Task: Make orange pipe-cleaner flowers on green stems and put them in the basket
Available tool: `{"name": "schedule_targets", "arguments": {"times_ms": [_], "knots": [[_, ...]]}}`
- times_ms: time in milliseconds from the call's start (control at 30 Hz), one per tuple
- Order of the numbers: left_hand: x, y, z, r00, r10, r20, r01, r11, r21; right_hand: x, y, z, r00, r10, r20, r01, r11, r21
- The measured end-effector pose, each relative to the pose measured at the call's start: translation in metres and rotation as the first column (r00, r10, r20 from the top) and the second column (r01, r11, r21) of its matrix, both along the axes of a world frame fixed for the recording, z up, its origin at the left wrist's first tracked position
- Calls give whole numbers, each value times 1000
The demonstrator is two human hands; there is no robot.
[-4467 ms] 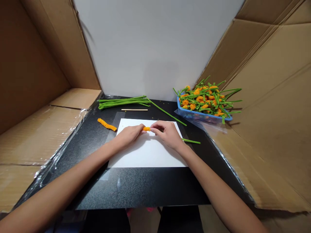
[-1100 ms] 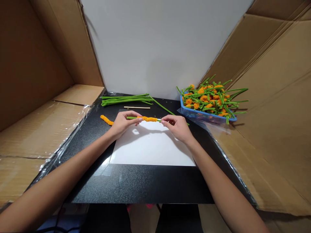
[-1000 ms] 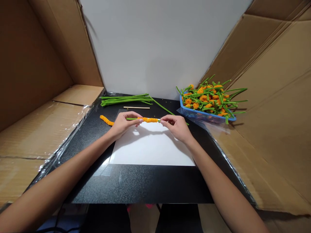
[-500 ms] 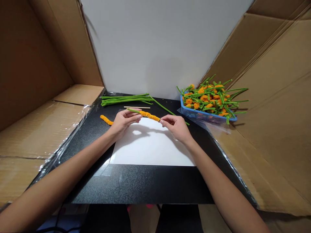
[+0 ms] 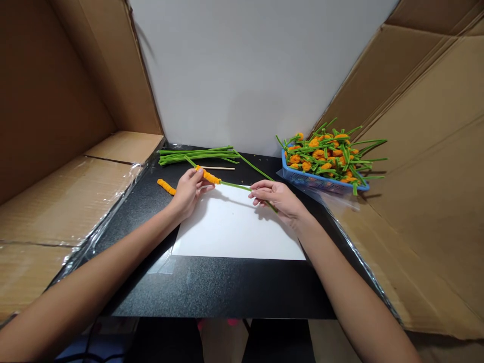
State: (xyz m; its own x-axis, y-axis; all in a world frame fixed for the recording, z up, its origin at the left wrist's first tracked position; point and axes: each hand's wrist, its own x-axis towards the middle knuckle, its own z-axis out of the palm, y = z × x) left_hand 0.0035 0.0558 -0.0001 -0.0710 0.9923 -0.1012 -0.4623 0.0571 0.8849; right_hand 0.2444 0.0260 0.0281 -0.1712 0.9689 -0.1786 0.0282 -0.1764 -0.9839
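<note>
My left hand [image 5: 189, 191] pinches an orange coiled pipe cleaner [image 5: 210, 177] between thumb and fingers, above the far left corner of a white sheet [image 5: 238, 227]. A green pipe cleaner [image 5: 235, 186] runs through the coil, its short end sticking out up and left beyond my thumb. My right hand [image 5: 278, 199] is closed on the long part of this green stem, whose tail shows below the fingers. A second orange coil [image 5: 166, 186] lies on the black table left of my left hand.
Behind my hands lie a bundle of green pipe cleaners [image 5: 196, 155], a thin wooden stick [image 5: 217, 168] and a loose green stem [image 5: 253, 165]. A blue basket [image 5: 325, 184] heaped with orange-and-green pieces stands at the back right. Cardboard walls [image 5: 427, 151] flank the black table [image 5: 223, 287].
The green stem now extends from the coil's right end into my right hand. The coil has shifted left, and my right hand has slid its grip onto the stem.
</note>
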Motion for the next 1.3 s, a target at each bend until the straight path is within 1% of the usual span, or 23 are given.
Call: {"name": "schedule_targets", "arguments": {"times_ms": [133,233,300,367,433,500,567,633,733,800,867,900,967,1000,1033,1067,1133,1200,1300], "knots": [[4,-2,-1,998,52,-20,-52,998,-28,6,5,-1,967,-96,-236,59,985,-161],[7,-6,0,1000,-4,-8,3,1000,-30,5,4,0,911,-193,-364,103,962,-252],[8,-7,2,998,-34,48,37,997,-64,3,1,2,879,-205,-430,84,955,-284],[8,-8,4,992,-22,123,36,993,-114,2,-1,5,866,-176,-469,44,960,-278],[8,-9,5,985,2,172,25,988,-154,1,-3,6,868,-132,-479,14,970,-241],[9,-10,4,986,3,169,28,983,-180,-2,-4,4,875,-101,-474,8,981,-193],[12,-12,3,993,-17,118,38,984,-174,-7,-3,0,880,-94,-465,35,990,-133],[15,-15,0,997,-60,48,66,991,-118,-13,-3,-7,908,-109,-404,93,994,-59],[20,-20,-6,983,-173,-56,174,985,8,-21,-4,-16,966,-193,-171,211,973,94],[23,-23,-10,956,-262,-128,273,959,74,-25,-6,-18,961,-276,-15,272,934,233],[24,-26,-13,924,-321,-209,350,929,121,-26,-8,-16,926,-357,126,279,868,410],[25,-27,-15,910,-334,-245,374,917,138,-26,-10,-15,895,-394,208,245,825,509],[24,-28,-16,892,-333,-304,394,904,165,-26,-14,-12,805,-451,386,92,738,669],[24,-28,-15,885,-333,-325,402,900,171,-26,-16,-11,752,-465,467,-3,706,708],[23,-28,-15,877,-339,-340,413,894,174,-26,-17,-10,704,-467,535,-91,688,720],[23,-28,-14,870,-348,-350,426,888,176,-26,-19,-9,665,-462,587,-161,679,716],[21,-29,-11,860,-368,-353,448,876,177,-26,-21,-8,604,-447,660,-246,683,688],[20,-28,-9,854,-394,-339,467,868,167,-26,-22,-8,552,-452,701,-290,684,669],[18,-28,-8,840,-441,-316,501,854,140,-26,-22,-7,501,-473,724,-343,660,669]]}}
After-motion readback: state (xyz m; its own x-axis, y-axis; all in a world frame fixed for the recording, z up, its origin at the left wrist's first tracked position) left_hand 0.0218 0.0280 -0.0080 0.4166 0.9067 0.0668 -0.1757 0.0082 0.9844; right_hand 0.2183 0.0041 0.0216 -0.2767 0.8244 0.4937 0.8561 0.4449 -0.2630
